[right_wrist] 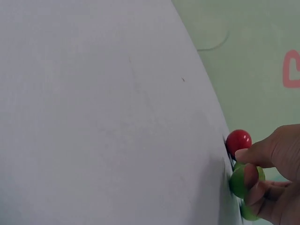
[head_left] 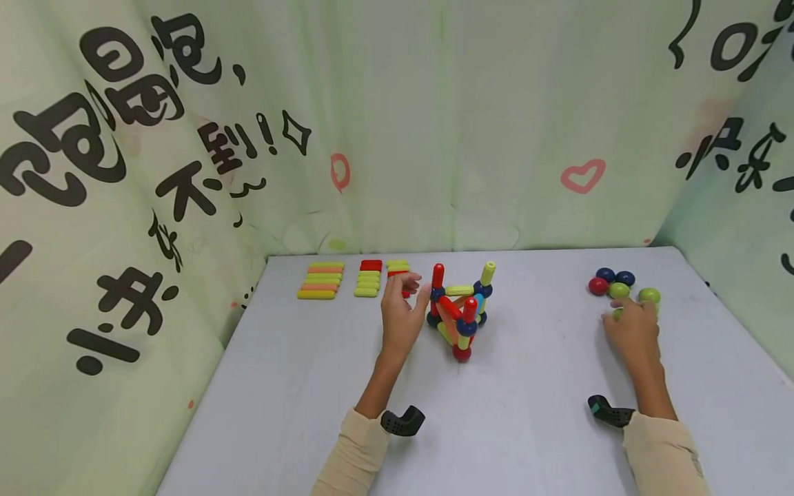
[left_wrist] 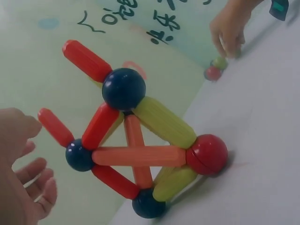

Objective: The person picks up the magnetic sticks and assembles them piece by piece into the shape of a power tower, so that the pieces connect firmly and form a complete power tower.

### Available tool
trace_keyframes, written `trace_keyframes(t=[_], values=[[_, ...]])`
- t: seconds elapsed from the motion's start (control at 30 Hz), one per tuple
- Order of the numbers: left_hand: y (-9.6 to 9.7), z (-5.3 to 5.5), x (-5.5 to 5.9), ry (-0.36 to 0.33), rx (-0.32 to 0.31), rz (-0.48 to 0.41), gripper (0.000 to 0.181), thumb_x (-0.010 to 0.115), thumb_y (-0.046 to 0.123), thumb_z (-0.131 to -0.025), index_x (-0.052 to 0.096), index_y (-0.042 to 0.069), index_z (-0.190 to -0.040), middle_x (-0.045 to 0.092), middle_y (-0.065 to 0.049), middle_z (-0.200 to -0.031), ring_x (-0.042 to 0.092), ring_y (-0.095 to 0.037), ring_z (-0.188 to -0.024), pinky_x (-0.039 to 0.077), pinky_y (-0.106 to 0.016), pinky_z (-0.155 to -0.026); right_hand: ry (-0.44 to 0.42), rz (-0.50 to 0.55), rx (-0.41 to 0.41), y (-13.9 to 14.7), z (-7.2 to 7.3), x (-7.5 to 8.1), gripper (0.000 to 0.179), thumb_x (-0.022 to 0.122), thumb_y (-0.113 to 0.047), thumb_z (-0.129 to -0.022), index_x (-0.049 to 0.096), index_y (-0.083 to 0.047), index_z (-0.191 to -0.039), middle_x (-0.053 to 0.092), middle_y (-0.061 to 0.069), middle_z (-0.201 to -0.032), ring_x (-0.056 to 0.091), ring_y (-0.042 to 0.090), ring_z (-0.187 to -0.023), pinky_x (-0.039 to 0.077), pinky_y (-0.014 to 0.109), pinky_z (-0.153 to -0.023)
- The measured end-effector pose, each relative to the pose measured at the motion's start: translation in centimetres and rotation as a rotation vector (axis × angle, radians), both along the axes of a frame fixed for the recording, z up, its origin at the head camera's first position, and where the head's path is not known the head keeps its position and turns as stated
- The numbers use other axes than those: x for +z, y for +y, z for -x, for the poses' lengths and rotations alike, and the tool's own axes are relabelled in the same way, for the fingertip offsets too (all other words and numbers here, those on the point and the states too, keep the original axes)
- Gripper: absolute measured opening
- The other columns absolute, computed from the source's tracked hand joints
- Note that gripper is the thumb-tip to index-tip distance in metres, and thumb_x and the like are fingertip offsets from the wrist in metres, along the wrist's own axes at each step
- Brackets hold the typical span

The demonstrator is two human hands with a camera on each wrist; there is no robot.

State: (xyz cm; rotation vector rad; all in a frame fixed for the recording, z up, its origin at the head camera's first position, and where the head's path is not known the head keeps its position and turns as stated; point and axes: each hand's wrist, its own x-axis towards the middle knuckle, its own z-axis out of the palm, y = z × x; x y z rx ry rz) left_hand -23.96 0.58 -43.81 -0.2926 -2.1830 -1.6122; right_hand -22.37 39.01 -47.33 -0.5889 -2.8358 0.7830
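A structure of coloured rods and balls (head_left: 450, 308) stands on the table, with two red rods and one yellow-green rod pointing up from its blue balls. Just left of it is my left hand (head_left: 402, 317), fingers loosely bent and holding nothing. In the left wrist view a red ball (left_wrist: 207, 154) forms one lower corner, joined to an orange rod (left_wrist: 140, 156). Far to the right, my right hand (head_left: 634, 332) pinches a green ball (right_wrist: 239, 182) between thumb and fingers. Beside it in the right wrist view lies a red ball (right_wrist: 239, 142); other green balls are partly hidden by the fingers.
Yellow and orange rods (head_left: 320, 280) lie in a row at the back left, near a shorter stack of red and yellow-green rods (head_left: 369, 278). A third rod group (head_left: 398, 264) is partly behind my left hand. Blue balls (head_left: 625, 278) sit at the back right, before the curtain (head_left: 496, 138).
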Motion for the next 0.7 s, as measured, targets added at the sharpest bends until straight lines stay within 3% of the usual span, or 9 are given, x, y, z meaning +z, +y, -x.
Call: trace_keyframes(t=[0.1, 0.23, 0.37, 0.5, 0.6, 0.7], values=[[-0.1, 0.7, -0.9, -0.125, -0.051, 0.007, 0.035, 0.061, 0.026, -0.097, 0.056, 0.01, -0.129, 0.06, -0.009, -0.123, 0.06, -0.024, -0.111, 0.055, -0.029, -0.083, -0.024, 0.009, 0.003, -0.3, -0.5, 0.0, 0.043, 0.059, -0.012, -0.094, 0.049, 0.015, -0.126, 0.046, 0.038, -0.118, 0.047, 0.049, -0.104, 0.047, 0.059, -0.083], [-0.2, 1.1, -1.9, -0.219, -0.148, -0.01, 0.039, 0.059, 0.026, -0.098, 0.055, 0.013, -0.134, 0.063, -0.008, -0.129, 0.061, -0.023, -0.116, 0.055, -0.032, -0.091, 0.004, 0.023, 0.104, -1.3, -1.1, 0.0, 0.046, 0.06, -0.023, -0.096, 0.052, 0.013, -0.124, 0.055, 0.035, -0.111, 0.052, 0.041, -0.091, 0.049, 0.046, -0.07], [-0.2, 1.2, -2.2, -0.21, -0.154, -0.022, 0.037, 0.062, 0.022, -0.097, 0.058, 0.012, -0.132, 0.065, -0.01, -0.126, 0.064, -0.025, -0.113, 0.056, -0.034, -0.09, 0.095, 0.137, 0.236, -3.6, -1.0, 0.9, 0.051, 0.057, -0.038, -0.098, 0.055, 0.003, -0.127, 0.058, 0.031, -0.121, 0.062, 0.032, -0.092, 0.052, 0.029, -0.068], [-0.1, 1.2, -2.4, -0.201, -0.122, -0.011, 0.035, 0.064, 0.022, -0.095, 0.06, 0.015, -0.13, 0.069, -0.01, -0.12, 0.065, -0.024, -0.107, 0.057, -0.031, -0.085, 0.246, 0.366, 0.34, -6.8, -0.3, 2.8, 0.051, 0.061, -0.037, -0.096, 0.052, -0.001, -0.132, 0.06, 0.02, -0.12, 0.068, 0.006, -0.085, 0.053, 0.012, -0.068], [0.0, 1.1, -2.5, -0.216, -0.098, -0.012, 0.034, 0.066, 0.024, -0.094, 0.062, 0.018, -0.128, 0.07, -0.01, -0.116, 0.066, -0.022, -0.1, 0.057, -0.027, -0.08, 0.35, 0.492, 0.395, -9.3, 0.1, 4.9, 0.051, 0.065, -0.03, -0.094, 0.05, -0.002, -0.134, 0.059, 0.004, -0.116, 0.064, -0.006, -0.088, 0.053, 0.011, -0.073], [0.2, 1.1, -2.6, -0.231, -0.08, -0.024, 0.035, 0.067, 0.025, -0.094, 0.062, 0.018, -0.127, 0.07, -0.01, -0.115, 0.066, -0.02, -0.095, 0.057, -0.026, -0.076, 0.443, 0.541, 0.443, -11.7, 0.6, 6.9, 0.049, 0.068, -0.024, -0.093, 0.051, -0.003, -0.134, 0.058, -0.009, -0.112, 0.061, -0.006, -0.095, 0.052, 0.01, -0.076]])
